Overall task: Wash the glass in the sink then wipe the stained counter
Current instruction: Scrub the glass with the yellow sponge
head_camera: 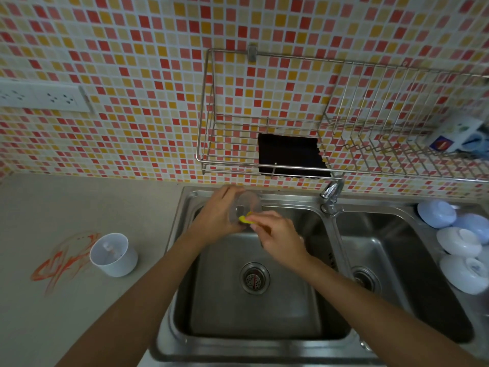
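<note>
Glass (244, 207) inside left hand (217, 218) grip

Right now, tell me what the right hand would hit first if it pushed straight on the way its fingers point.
Probably the glass: the right hand points up-left, pressing a yellow sponge at its mouth.

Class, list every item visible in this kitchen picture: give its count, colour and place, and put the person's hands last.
glass: one, clear, over the left basin
sponge: one, yellow, at the glass
sink: one, steel, two basins
tap: one, chrome, between the basins
stain: one, orange-red, counter at left
cup: one, white, beside the stain
bowls: several, white and pale blue, upturned right of the sink
rack: one, metal wire, on the wall
dark pad: one, black, in the rack
socket strip: one, white, wall at left
left hand: holds the glass
right hand: holds the sponge
</note>
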